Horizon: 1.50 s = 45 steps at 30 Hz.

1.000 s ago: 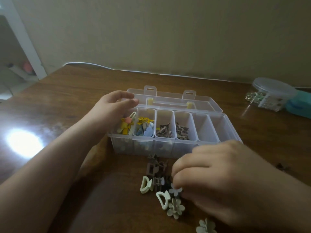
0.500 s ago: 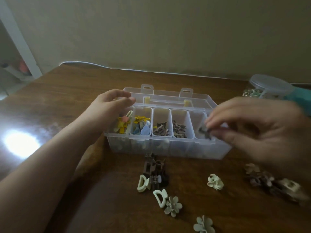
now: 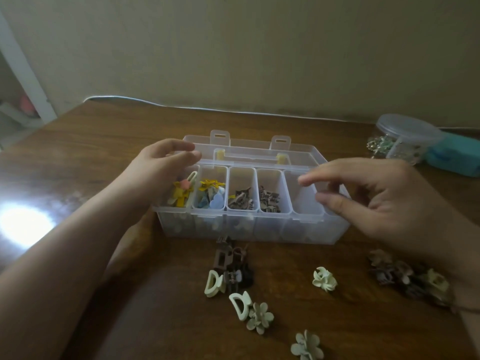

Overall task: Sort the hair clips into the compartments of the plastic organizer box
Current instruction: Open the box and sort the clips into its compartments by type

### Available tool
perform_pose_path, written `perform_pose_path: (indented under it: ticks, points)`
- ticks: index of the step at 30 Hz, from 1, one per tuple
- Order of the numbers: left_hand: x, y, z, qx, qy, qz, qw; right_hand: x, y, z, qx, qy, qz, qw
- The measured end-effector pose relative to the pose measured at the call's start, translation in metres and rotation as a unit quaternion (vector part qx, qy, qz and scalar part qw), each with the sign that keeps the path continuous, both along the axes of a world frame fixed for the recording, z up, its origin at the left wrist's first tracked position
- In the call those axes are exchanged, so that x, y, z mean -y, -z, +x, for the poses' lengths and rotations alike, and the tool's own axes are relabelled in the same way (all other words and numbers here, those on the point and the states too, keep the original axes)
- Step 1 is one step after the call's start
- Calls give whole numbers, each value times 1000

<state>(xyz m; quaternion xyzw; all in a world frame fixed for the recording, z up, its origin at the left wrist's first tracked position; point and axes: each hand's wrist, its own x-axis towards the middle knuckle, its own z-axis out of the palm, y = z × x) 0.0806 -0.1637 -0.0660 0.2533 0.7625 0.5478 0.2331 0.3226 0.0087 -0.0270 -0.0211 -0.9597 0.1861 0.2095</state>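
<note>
The clear plastic organizer box (image 3: pixel 259 227) stands open mid-table, its lid folded back. My left hand (image 3: pixel 158 172) grips its left end, fingers over the first compartment of yellow clips (image 3: pixel 181 193). The following compartments hold yellow and blue clips (image 3: pixel 211 196), then brown clips (image 3: pixel 240 200) and more brown clips (image 3: pixel 270 201). My right hand (image 3: pixel 384 201) hovers over the right-hand compartments, fingers apart, nothing seen in it. Loose on the table lie dark clips (image 3: pixel 233 266), cream claw clips (image 3: pixel 214 284), pale flower clips (image 3: pixel 259 318) and a mixed pile (image 3: pixel 407 276).
A lidded clear jar (image 3: pixel 407 136) and a teal box (image 3: pixel 454 157) stand at the back right. A white cable (image 3: pixel 233 111) runs along the wall. Bright glare (image 3: pixel 23 224) marks the table at the left, near its edge.
My right hand rose from the loose clips with a small dark clip, carried it over the box's right compartments, and now its fingers are spread without it. My left hand stayed put.
</note>
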Motion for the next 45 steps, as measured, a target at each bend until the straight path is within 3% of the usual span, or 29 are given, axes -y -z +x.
perform_pose_path:
  ticks: [4, 7, 11, 15, 18, 20, 23, 25, 28, 30, 32, 40, 45]
  points:
    - [-1, 1, -1, -1, 3, 0, 1000, -11, -20, 18, 12, 36, 32, 999]
    - [-1, 2, -3, 1, 6, 0, 1000, -26, -36, 44, 136, 77, 14, 988]
    - [0, 2, -2, 9, 12, 0, 1000, -41, -34, 58, 303, 117, -36, 945]
    - [0, 4, -4, 13, 14, 14, 1000, -42, -18, 38, 424, 147, 3, 894]
    - [0, 5, -5, 9, 13, 18, 1000, -35, -10, 26, 470, 187, 11, 862]
    - [1, 6, -5, 2, 11, 14, 1000, -33, -8, 21, 473, 187, -9, 861]
    - [1, 7, -6, 4, 12, 15, 1000, -38, -8, 22, 448, 168, -29, 878]
    - [1, 7, -7, 5, 10, 16, 1000, -46, -13, 28, 380, 165, -20, 910]
    - [0, 7, -6, 4, 5, 16, 1000, -48, -22, 34, 142, 174, -3, 974]
    - [-1, 7, -5, 6, 3, 20, 1000, -37, -22, 29, -12, 153, -31, 988]
    - [-1, 6, -5, 6, 7, 20, 1000, -20, -14, 16, -97, 109, -88, 985]
    - [-1, 5, -3, -1, 0, 20, 1000, -7, 18, -9, 13, 66, 28, 997]
    - [-3, 5, -4, -2, 0, 25, 1000, -11, -2, 3, -36, 79, 57, 995]
